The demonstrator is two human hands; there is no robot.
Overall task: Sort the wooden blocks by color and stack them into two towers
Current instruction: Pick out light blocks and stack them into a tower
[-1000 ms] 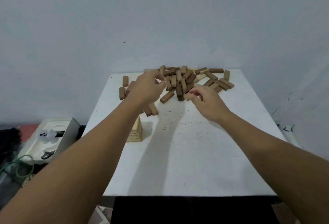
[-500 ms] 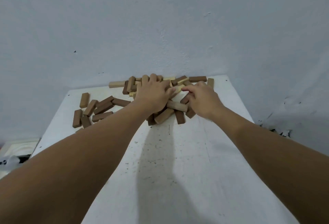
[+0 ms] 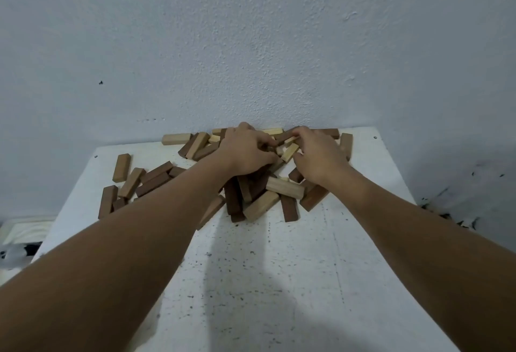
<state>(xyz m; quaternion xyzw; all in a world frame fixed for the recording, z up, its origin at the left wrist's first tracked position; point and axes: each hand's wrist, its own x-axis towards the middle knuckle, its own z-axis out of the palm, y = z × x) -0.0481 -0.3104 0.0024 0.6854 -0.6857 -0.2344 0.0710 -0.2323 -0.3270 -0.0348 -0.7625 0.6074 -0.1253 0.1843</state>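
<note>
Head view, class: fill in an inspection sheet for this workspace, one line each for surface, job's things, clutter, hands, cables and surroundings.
Surface: white table, speckled with dark marks, set against the wall.
Job's things: pile of wooden blocks, light and dark mixed, at the far edge; a smaller loose group of blocks lies to the left. No tower seen.
Clutter: nothing seen on the table apart from blocks.
Hands: left hand and right hand both reach into the pile, fingers curled among blocks; the exact grip of each is hidden.
Cables: nothing seen.
Surroundings: pale textured wall; a white object at lower left, beside the table.
</note>
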